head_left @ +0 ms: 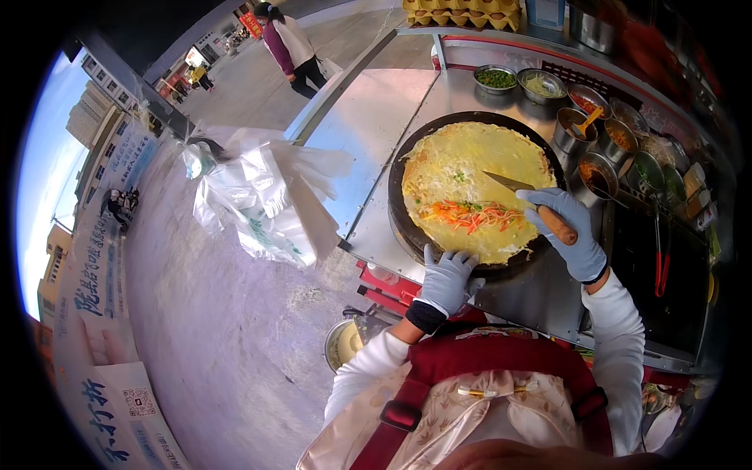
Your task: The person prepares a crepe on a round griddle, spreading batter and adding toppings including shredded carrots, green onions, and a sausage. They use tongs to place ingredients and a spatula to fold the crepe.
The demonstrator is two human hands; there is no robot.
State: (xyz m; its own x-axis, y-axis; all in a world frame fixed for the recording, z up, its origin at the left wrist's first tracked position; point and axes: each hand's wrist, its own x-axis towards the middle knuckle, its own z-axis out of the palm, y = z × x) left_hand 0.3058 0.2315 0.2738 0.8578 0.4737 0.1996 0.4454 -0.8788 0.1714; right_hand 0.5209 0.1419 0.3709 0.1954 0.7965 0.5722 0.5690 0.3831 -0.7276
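On the round black griddle [398, 205] lies a wide yellow egg crepe [439, 164] reaching nearly to its rim. A strip of shredded orange and pale vegetables [468, 216] runs across its nearer half, with green bits farther up. My right hand [576, 235], in a grey glove, is closed around the wooden handle of a spatula [507, 182]; its pointed metal blade is over the crepe's right side. My left hand [448, 280], also gloved, is at the near edge of the crepe, its fingers apart and reaching forward, holding nothing that I can see.
Metal bowls of chopped greens [495, 78], shreds [542, 86] and sauces stand behind and right of the griddle. Red-handled tongs [662, 262] lie at the right. Plastic bags [258, 196] hang off the left side. A batter pot [343, 345] is low at left. A person [290, 47] stands beyond.
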